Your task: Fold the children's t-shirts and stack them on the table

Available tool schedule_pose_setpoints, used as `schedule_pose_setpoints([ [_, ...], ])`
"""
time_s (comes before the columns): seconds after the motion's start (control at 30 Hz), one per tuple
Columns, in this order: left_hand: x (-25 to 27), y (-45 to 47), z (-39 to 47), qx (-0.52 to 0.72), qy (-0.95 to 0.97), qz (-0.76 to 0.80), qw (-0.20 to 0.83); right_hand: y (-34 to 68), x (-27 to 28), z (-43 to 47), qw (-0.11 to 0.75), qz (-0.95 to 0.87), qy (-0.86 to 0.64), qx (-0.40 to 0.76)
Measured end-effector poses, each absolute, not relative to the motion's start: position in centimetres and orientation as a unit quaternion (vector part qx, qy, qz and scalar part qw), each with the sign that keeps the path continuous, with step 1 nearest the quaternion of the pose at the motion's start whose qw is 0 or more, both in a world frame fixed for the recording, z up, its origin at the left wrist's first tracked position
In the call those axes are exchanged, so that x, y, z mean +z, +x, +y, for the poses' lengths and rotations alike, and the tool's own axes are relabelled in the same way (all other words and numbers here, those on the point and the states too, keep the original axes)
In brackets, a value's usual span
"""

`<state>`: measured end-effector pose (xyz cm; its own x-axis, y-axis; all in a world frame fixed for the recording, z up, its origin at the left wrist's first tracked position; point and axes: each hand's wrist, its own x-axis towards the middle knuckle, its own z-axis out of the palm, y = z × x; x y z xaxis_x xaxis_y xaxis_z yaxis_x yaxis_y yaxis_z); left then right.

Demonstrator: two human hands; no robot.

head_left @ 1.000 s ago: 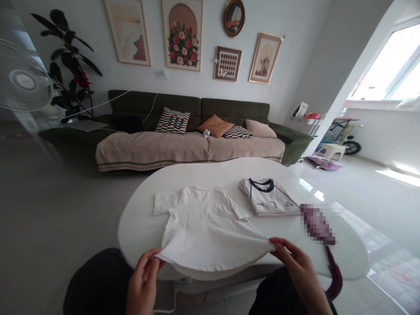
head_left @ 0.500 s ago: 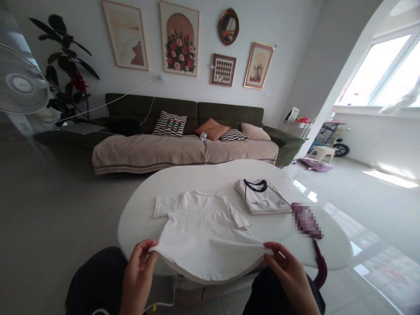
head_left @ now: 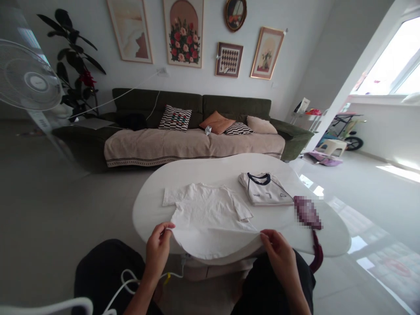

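Note:
A white T-shirt (head_left: 210, 214) lies spread on the white oval table (head_left: 149, 197), sleeves toward the sofa and hem toward me. My left hand (head_left: 159, 245) pinches the hem's left corner between thumb and fingers. The right corner is pinched in my right hand (head_left: 278, 249). Between the two hands the hem is lifted and sags over the table's near edge. Just beyond the right sleeve rests a folded white jersey (head_left: 267, 190) with a dark navy collar.
A maroon item (head_left: 307, 212), partly pixelated, lies at the table's right, its strap hanging over the edge. White cable (head_left: 131, 280) loops by my left knee. A fan (head_left: 36, 83) stands at left, and a green sofa (head_left: 183, 100) is behind the table.
Both hands, still pinching the hem, have moved a little away from me and closer together, raising it slightly. The view has shifted, and more white cable shows at lower left.

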<state>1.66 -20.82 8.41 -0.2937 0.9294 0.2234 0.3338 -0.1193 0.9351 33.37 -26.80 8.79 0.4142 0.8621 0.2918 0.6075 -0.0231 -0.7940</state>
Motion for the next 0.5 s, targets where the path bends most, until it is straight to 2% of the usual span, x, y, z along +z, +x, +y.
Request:
schedule_pose_setpoints([
  [0.3, 9.9, 2.7, -17.5, 0.514, 0.561, 0.585, 0.282, 33.1, 10.7, -22.2, 0.483, -0.509, -0.702, 0.120],
  [0.5, 10.6, 1.8, -15.1, 0.506, 0.538, 0.610, 0.286, 33.4, 12.2, -20.8, 0.451, -0.481, -0.747, 0.087],
])
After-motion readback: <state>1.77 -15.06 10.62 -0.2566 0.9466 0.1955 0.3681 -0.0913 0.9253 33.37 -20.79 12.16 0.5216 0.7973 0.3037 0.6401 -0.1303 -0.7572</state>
